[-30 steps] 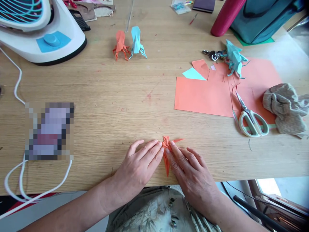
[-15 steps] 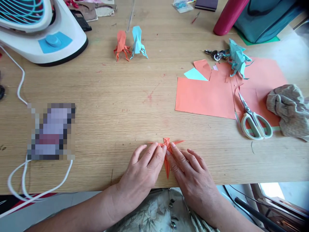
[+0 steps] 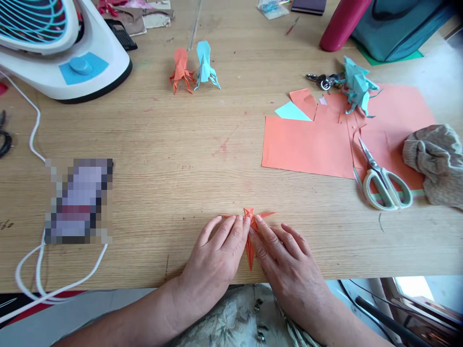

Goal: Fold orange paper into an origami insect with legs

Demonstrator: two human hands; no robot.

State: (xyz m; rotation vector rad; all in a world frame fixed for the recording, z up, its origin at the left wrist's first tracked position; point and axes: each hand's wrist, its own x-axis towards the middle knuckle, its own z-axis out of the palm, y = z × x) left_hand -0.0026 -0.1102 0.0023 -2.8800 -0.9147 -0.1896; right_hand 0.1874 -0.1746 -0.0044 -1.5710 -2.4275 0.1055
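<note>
An orange origami figure (image 3: 249,250) lies on the table near its front edge, with a square tip at the top, thin points to both sides and a long point towards me. My left hand (image 3: 217,250) presses its bunched fingertips on the figure's left half. From the other side, my right hand (image 3: 289,255) has thumb and index finger on the right half, its other fingers curled against the table. Fingers cover part of the figure's middle.
Orange paper (image 3: 304,147), scissors (image 3: 385,185) and a grey cloth (image 3: 434,164) lie to the right, near a blue origami figure (image 3: 356,86) with keys (image 3: 323,81). Orange (image 3: 181,70) and blue (image 3: 205,65) origami figures stand further back. Leftward are a phone (image 3: 81,200) and a fan (image 3: 97,53).
The view has shifted slightly. Both hands stay on the orange origami figure, and the left fingers sit a little closer together.
</note>
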